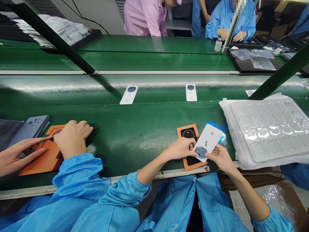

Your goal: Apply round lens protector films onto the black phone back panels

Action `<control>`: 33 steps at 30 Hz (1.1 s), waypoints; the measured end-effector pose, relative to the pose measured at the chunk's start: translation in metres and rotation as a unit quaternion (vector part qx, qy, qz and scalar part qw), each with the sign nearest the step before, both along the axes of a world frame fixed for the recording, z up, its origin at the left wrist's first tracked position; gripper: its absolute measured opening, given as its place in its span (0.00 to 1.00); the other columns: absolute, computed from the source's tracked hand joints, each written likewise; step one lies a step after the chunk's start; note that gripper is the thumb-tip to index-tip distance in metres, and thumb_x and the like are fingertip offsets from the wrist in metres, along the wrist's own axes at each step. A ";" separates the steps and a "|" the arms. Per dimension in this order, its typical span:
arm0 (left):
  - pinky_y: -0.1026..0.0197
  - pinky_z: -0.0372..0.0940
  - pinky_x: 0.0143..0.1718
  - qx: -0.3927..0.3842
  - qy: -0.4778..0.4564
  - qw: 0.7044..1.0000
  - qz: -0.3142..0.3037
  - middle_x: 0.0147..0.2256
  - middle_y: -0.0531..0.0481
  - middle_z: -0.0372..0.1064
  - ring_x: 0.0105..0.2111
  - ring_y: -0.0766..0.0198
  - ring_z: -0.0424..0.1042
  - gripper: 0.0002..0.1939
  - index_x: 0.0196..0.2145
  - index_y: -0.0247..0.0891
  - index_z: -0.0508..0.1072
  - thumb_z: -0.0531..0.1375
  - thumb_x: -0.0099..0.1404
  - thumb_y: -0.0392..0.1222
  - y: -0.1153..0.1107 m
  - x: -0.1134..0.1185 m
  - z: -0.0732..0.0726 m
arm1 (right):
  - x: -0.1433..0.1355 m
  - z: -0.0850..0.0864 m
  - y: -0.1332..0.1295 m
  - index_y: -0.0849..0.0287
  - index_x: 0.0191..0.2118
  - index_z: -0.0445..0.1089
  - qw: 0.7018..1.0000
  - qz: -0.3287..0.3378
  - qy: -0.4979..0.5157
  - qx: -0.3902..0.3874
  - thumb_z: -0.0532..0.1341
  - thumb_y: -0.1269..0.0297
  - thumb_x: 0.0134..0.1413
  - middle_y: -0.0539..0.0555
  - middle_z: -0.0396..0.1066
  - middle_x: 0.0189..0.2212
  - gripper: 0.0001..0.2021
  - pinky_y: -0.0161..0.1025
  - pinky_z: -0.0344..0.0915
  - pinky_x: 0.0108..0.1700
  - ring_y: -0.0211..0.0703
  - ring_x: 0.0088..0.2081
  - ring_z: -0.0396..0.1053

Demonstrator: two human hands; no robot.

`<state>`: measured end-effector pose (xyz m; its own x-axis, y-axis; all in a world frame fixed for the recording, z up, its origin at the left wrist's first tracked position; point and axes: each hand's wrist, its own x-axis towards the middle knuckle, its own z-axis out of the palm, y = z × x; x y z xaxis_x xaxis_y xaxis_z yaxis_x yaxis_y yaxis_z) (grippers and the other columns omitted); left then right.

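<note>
A white card [209, 137] with a round blue-grey piece [201, 152] at its near end is tilted between my two hands. My left hand [181, 149] pinches its left edge beside the round piece. On the right edge, near the same end, the thumb and fingers of my right hand [220, 158] are closed. Beneath the card lies an orange fixture [191, 166] with a black inset, partly covered by my left hand and the card. Crumpled blue film [223, 135] shows behind the card.
A clear plastic tray [267, 129] on white sheets stands at right. Other white cards [129, 95] lie along the green conveyor. At left, a co-worker's hands [72, 137] work at another orange fixture [45, 158]. Slanted dark posts [282, 72] cross the view; people sit opposite.
</note>
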<state>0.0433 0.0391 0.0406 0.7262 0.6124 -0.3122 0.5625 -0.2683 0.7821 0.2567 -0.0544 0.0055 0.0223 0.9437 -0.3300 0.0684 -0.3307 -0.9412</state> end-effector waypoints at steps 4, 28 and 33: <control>0.65 0.64 0.35 0.045 -0.170 0.982 0.069 0.31 0.51 0.76 0.32 0.63 0.72 0.12 0.36 0.36 0.78 0.62 0.67 0.48 -0.021 -0.011 0.006 | -0.010 0.039 0.003 0.56 0.37 0.76 0.979 0.009 -0.122 0.165 0.68 0.57 0.53 0.55 0.77 0.34 0.09 0.44 0.69 0.42 0.48 0.37 0.73; 0.59 0.70 0.37 0.223 -0.439 0.824 0.281 0.29 0.48 0.76 0.32 0.62 0.75 0.08 0.27 0.37 0.73 0.65 0.63 0.37 -0.044 0.027 0.045 | -0.048 0.035 0.045 0.51 0.25 0.67 0.925 -0.072 0.304 0.216 0.75 0.50 0.42 0.46 0.66 0.22 0.17 0.40 0.68 0.32 0.39 0.26 0.65; 0.53 0.67 0.50 0.132 -0.206 0.902 0.355 0.48 0.43 0.74 0.47 0.54 0.73 0.20 0.47 0.38 0.72 0.66 0.59 0.48 0.007 -0.007 0.023 | -0.029 0.065 0.152 0.57 0.42 0.72 0.936 -0.170 0.193 0.241 0.74 0.54 0.43 0.54 0.76 0.41 0.21 0.42 0.71 0.46 0.45 0.44 0.74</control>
<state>0.0366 0.0460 0.0635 0.1422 0.9824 0.1208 0.3414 -0.1632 0.9256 0.2279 0.0980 0.0706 0.3142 0.9455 0.0861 -0.3397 0.1966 -0.9198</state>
